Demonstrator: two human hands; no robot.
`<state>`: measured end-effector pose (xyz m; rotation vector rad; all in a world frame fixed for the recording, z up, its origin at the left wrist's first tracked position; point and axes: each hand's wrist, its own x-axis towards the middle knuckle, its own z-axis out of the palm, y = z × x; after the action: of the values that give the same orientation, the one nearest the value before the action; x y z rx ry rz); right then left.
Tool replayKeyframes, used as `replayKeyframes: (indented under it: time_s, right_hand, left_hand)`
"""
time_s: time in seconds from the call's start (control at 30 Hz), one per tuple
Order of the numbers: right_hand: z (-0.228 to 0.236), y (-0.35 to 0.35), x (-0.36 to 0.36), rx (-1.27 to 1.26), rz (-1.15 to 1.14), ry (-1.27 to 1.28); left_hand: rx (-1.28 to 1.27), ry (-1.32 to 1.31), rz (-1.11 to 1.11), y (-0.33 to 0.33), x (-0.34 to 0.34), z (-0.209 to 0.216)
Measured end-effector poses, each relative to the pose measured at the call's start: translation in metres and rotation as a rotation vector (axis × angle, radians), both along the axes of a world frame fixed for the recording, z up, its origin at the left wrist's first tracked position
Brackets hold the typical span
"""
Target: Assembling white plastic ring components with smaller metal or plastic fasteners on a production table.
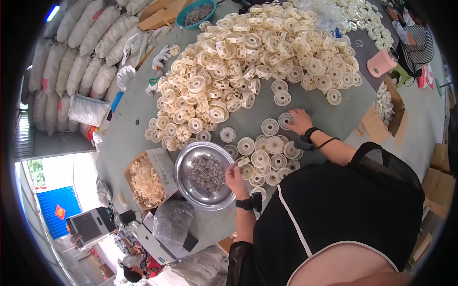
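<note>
Left hand (234, 177) pinches something tiny at the rim of the steel bowl of springs (205, 175), right hand (298, 120) spread flat on one cream plastic wheel (285, 120), a small batch laid out near, the far heap (248, 62) looking untouched.

I see stacked white sacks (81, 52) along the left wall, a teal bowl (195, 13) at the table's far end, and a pink jug (381, 62) at the right. A cardboard box (389, 110) sits beside the table, another box (148, 178) of pale pieces nearer.
</note>
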<state>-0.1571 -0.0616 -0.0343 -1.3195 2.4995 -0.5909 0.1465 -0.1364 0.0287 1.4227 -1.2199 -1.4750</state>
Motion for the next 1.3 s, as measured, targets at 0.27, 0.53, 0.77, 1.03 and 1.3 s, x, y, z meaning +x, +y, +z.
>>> replayKeyframes:
  time_s: [0.27,0.53,0.77,1.03,1.3]
  right_hand:
    - [-0.054,0.011,-0.01,-0.017,-0.186,-0.475]
    - [-0.047,0.023,0.022,-0.069,0.461,-0.921]
    - [0.058,0.026,0.052,0.266,-0.14,-1.987]
    - [0.089,0.02,0.08,0.112,-0.265,-1.684]
    - [0.091,0.009,0.083,0.279,-0.43,-1.726]
  left_hand:
    - [-0.007,-0.058,-0.231,0.037,-0.03,0.005]
    - [-0.115,0.031,-0.439,0.046,-0.084,0.007]
    - [0.024,0.007,-0.528,0.04,-0.105,0.041]
    - [-0.418,-0.299,-0.507,0.054,-0.093,0.035]
    - [-0.697,-0.518,-0.575,0.047,-0.085,0.035]
